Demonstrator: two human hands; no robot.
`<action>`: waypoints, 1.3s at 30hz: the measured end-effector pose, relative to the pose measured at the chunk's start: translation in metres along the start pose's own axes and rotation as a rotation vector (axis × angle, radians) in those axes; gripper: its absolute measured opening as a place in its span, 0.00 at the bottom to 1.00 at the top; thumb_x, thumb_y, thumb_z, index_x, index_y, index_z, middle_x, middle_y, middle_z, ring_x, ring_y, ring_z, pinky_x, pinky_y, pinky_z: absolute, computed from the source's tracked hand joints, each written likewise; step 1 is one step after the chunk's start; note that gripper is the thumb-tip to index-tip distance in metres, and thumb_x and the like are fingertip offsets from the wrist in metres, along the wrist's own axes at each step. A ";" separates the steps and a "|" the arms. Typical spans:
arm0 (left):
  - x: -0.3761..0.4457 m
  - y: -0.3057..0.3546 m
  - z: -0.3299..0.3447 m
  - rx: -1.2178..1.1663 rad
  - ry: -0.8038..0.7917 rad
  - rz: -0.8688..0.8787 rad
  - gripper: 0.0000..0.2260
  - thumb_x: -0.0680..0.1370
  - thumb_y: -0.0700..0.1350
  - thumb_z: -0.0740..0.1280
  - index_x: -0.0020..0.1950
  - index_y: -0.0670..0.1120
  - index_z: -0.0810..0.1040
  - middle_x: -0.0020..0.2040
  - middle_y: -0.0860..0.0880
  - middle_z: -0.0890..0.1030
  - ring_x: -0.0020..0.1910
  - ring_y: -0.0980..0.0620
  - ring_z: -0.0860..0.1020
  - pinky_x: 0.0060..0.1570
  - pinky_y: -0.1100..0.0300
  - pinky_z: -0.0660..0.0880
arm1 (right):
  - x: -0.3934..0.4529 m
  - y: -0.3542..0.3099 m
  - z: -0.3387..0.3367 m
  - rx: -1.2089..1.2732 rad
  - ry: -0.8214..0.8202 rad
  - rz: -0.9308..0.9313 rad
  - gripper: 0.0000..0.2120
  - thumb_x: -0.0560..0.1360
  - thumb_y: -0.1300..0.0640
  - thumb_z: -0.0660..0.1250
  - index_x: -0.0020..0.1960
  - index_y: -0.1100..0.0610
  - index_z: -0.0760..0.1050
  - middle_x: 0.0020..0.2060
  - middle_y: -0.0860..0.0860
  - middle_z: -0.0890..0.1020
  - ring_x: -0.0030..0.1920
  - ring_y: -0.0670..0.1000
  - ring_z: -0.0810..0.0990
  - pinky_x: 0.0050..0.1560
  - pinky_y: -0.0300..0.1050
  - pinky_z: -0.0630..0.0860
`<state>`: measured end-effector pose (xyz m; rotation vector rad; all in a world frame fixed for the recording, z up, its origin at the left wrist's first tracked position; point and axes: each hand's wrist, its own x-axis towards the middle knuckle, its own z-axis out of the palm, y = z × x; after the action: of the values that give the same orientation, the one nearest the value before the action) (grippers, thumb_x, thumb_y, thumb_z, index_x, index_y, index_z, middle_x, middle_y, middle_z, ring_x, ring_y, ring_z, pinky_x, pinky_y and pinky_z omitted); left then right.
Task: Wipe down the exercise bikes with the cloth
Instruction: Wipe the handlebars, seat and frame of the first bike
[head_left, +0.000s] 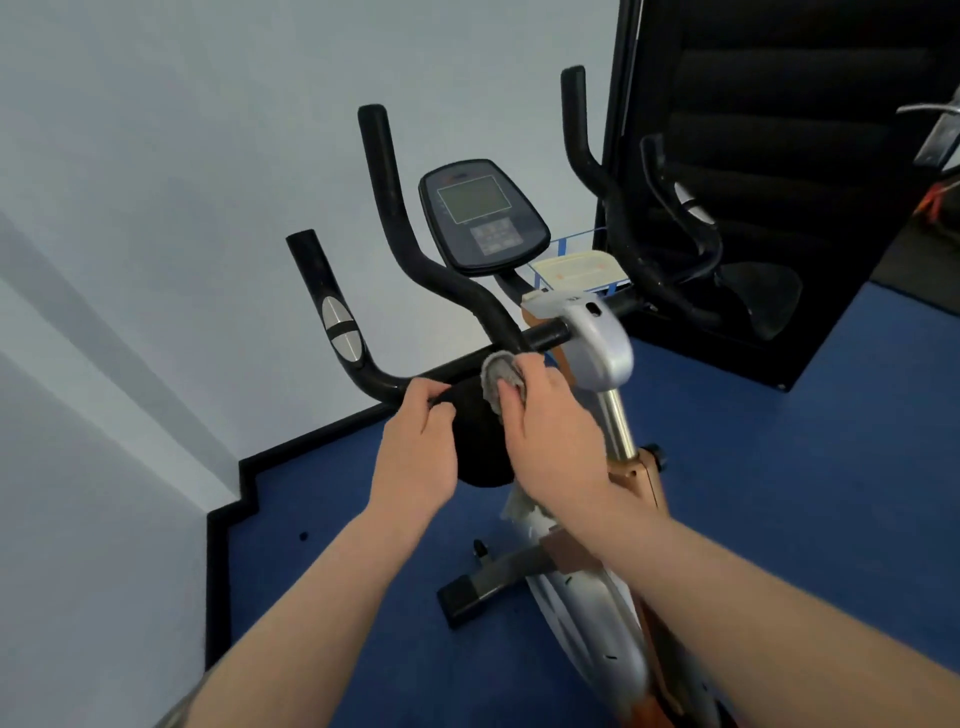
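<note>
We note our left hand (415, 447) gripping the exercise bike's handlebar (384, 382). Our right hand (550, 431) holds the grey cloth (501, 376) bunched against the bar's centre, below the console (483, 215).

Tight spot: wall (182, 156) close on the left, black panel (779, 182) far right. Handlebar (395, 208) prongs and console (483, 218) block the far side, silver post (602, 343) crowds the right. Open gaps between prongs; blue floor (779, 493) free to the near right
</note>
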<state>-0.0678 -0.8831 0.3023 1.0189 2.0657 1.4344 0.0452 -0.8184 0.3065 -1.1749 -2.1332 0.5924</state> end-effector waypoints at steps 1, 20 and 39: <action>0.003 0.003 0.000 0.030 -0.001 0.004 0.09 0.83 0.44 0.56 0.50 0.50 0.76 0.39 0.54 0.78 0.34 0.61 0.73 0.37 0.59 0.69 | 0.015 0.000 -0.003 -0.070 -0.067 -0.007 0.14 0.83 0.46 0.49 0.60 0.53 0.66 0.49 0.52 0.76 0.45 0.59 0.79 0.42 0.52 0.75; -0.009 0.001 0.007 -0.128 0.038 0.038 0.11 0.78 0.51 0.53 0.49 0.55 0.76 0.39 0.63 0.78 0.39 0.63 0.75 0.40 0.60 0.71 | -0.028 -0.009 0.024 0.307 0.212 0.206 0.07 0.82 0.46 0.49 0.51 0.47 0.63 0.41 0.49 0.77 0.40 0.49 0.77 0.37 0.46 0.69; -0.008 -0.002 0.008 -0.149 0.050 0.039 0.13 0.78 0.50 0.54 0.51 0.52 0.77 0.37 0.52 0.79 0.33 0.58 0.74 0.39 0.49 0.73 | -0.013 -0.010 0.008 0.156 0.123 0.076 0.17 0.81 0.47 0.50 0.59 0.53 0.73 0.47 0.49 0.76 0.44 0.49 0.76 0.43 0.48 0.75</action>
<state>-0.0571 -0.8847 0.2969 0.9771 1.9489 1.6226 0.0391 -0.8353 0.3033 -1.1783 -1.9108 0.6890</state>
